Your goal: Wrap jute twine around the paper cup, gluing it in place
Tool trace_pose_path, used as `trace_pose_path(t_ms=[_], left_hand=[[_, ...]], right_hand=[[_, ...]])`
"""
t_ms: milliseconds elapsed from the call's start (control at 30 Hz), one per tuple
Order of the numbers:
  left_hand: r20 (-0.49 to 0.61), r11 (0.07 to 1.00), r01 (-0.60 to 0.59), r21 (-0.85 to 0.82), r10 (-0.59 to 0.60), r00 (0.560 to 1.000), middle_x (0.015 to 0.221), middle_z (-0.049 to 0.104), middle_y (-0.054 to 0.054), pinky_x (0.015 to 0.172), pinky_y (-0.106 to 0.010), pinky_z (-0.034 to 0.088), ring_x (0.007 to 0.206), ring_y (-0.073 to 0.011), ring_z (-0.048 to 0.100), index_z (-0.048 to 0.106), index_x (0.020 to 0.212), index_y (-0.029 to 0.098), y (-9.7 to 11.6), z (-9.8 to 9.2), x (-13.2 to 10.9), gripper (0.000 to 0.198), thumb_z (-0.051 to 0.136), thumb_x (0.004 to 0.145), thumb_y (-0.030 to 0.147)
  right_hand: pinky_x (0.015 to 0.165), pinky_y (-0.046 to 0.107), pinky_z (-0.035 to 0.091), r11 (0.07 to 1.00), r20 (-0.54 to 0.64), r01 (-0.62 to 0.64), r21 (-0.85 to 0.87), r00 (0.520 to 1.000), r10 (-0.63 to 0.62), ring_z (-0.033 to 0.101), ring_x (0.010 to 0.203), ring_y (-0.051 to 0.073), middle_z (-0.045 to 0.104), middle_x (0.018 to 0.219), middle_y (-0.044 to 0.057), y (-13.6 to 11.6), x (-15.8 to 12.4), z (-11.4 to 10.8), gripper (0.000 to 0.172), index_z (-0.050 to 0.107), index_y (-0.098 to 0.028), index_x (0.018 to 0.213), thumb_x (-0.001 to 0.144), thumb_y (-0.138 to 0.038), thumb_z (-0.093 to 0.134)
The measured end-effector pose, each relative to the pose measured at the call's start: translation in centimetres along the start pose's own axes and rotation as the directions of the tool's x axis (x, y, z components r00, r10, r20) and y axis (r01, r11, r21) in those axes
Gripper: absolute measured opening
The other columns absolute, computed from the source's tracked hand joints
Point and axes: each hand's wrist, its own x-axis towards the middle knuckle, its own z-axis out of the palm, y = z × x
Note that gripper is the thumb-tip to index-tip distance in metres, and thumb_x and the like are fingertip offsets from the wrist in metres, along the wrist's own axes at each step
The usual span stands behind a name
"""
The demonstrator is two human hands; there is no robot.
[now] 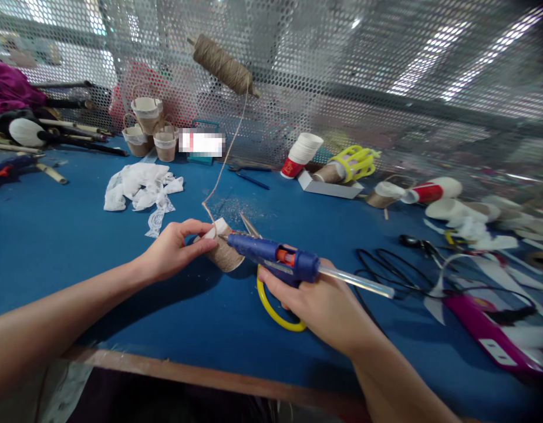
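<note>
My left hand grips a small paper cup partly wrapped in jute twine, tilted on its side just above the blue table. My right hand is closed round a blue glue gun with a clear glue stick sticking out behind; its nozzle touches the cup near the rim. A strand of twine runs up from the cup to a twine spool hung on the mesh wall. Yellow-handled scissors lie under my right hand.
White lace scraps lie at the left. Finished twine-wrapped cup baskets stand at the back. Stacked paper cups, a yellow holder, loose cups, black cables and a purple device crowd the right. Sticks lie far left.
</note>
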Motion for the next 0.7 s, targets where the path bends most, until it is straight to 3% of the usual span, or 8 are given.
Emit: trace_pose_path(t_ms=[167, 700], left_hand=[[0.0, 1.0, -0.023, 0.001, 0.023, 1.0, 0.091, 0.069, -0.008, 0.08, -0.03, 0.045, 0.086, -0.0201, 0.06, 0.067, 0.088, 0.013, 0.0, -0.03, -0.02, 0.022, 0.056, 0.076, 0.029], [0.003, 0.999, -0.034, 0.023, 0.034, 0.999, 0.092, 0.068, -0.008, 0.08, -0.03, 0.044, 0.086, -0.0205, 0.059, 0.067, 0.089, 0.013, -0.07, -0.04, -0.02, 0.024, 0.056, 0.076, 0.031]], right_hand=[[0.047, 0.023, 0.043, 0.999, -0.048, 0.005, -0.042, 0.999, -0.007, 0.051, 0.046, 0.012, 0.056, 0.051, -0.001, 0.25, -0.05, 0.09, 0.015, 0.053, -0.02, 0.062, 0.075, -0.026, 0.052], [0.051, 0.024, 0.044, 1.0, -0.033, 0.004, 0.005, 0.999, -0.004, 0.049, 0.049, 0.012, 0.057, 0.057, 0.0, 0.25, 0.13, 0.14, 0.012, 0.052, -0.02, 0.065, 0.075, -0.024, 0.048]])
